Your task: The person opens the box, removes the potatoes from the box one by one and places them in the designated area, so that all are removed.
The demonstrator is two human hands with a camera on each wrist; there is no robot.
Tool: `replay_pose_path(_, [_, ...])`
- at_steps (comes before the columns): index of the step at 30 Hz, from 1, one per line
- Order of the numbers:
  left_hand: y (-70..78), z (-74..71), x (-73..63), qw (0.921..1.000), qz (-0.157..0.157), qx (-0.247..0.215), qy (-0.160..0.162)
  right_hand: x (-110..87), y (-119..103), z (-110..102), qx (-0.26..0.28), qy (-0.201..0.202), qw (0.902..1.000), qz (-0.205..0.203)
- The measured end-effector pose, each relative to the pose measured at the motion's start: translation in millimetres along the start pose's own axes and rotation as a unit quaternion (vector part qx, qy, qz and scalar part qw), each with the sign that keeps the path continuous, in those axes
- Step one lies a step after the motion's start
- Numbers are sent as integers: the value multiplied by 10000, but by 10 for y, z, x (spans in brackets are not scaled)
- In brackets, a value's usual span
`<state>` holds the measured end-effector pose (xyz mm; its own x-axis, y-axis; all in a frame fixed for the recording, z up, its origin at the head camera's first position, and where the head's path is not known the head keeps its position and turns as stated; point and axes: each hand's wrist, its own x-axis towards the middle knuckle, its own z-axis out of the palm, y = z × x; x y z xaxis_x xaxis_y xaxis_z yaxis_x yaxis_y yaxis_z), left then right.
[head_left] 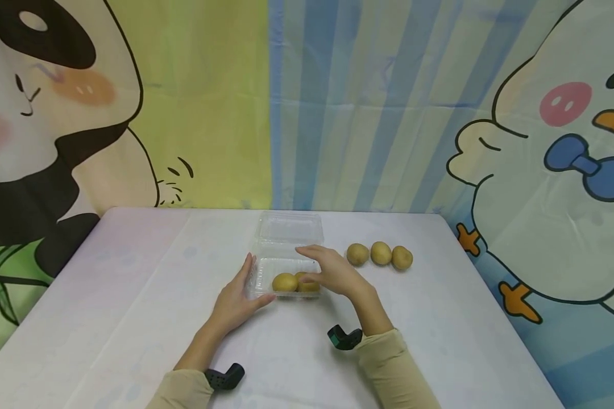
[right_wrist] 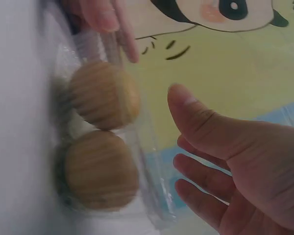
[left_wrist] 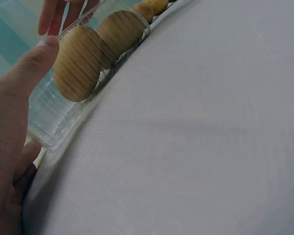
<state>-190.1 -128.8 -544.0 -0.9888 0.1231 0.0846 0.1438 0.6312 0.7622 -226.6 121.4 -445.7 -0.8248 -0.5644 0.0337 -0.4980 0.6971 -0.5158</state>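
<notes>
A clear plastic clamshell box (head_left: 256, 278) stands on the table with its lid (head_left: 290, 228) folded back, away from the person. Two potatoes, a left one (head_left: 285, 282) and a right one (left_wrist: 120, 33), lie side by side along its near wall. At the box's near left corner the left hand (head_left: 235, 303) holds it, thumb along the near wall and fingers along the left side. Above the box's right part, the right hand (head_left: 335, 274) has thumb and fingers spread apart, nothing between them. In the right wrist view, that hand (right_wrist: 240, 161) is beside both potatoes.
Three more potatoes, a left (head_left: 357, 254), a middle (head_left: 381, 253) and a right one (head_left: 402, 258), lie in a row on the table right of the box. A white cloth (head_left: 133, 284) covers the table. Behind it hangs a printed curtain (head_left: 210, 102).
</notes>
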Motion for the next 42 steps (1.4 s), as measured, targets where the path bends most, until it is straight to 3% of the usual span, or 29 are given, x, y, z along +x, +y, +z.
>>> replay_pose_path(8, [18, 0, 2, 10000, 24, -43, -3, 81, -57, 157, -242, -374, 9989, -115])
replay_pose_path(23, [10, 8, 14, 10000, -12, -73, 0, 220, -89, 377, -859, -287, 9954, -325])
replay_pose_path(30, [15, 60, 14, 9997, -111, -163, -160, 314, -59, 443, -1089, -599, 9916, -370])
replay_pose_path(33, [22, 61, 9, 9998, -56, -153, -141, 352, -62, 477, -1025, -696, 9918, -316])
replay_pose_path(42, [-13, 19, 4, 9999, 58, -137, 43, 450, -97, 548, -702, -498, 9960, -236])
